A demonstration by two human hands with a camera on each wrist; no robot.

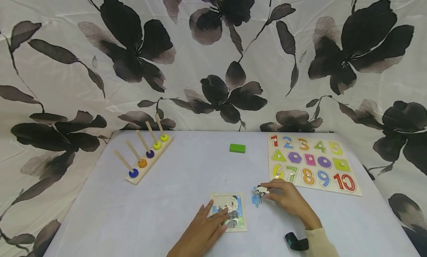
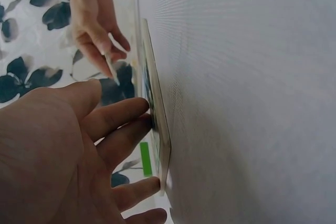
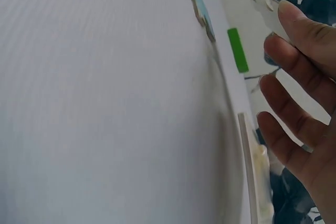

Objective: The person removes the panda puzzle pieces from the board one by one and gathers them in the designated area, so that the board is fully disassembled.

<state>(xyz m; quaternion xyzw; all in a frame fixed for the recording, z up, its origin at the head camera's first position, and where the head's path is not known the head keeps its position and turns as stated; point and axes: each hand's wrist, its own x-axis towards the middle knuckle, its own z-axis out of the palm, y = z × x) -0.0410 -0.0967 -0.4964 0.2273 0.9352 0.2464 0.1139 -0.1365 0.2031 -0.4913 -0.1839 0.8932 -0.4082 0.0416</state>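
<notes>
A small wooden jigsaw board (image 1: 245, 216) with a panda picture lies near the front of the table. My left hand (image 1: 203, 227) rests on it, its fingertips touching the puzzle face and covering part of the picture. Just right of the board, my right hand (image 1: 288, 198) pinches a black-and-white puzzle piece (image 1: 262, 190) between thumb and forefinger. The right wrist view shows this puzzle piece (image 3: 266, 9) edge-on, raised off the table. Below it on the cloth lies a light blue puzzle piece (image 1: 256, 201), seen also as a blue puzzle piece (image 3: 200, 9) from the right wrist.
A wooden peg stand (image 1: 155, 155) with coloured beads stands at the left. A green block (image 1: 237, 148) lies at the back middle. At the right is a board of numbers and shapes (image 1: 315, 164), close behind my right hand. A dark curved object (image 1: 296, 242) sits by my right sleeve.
</notes>
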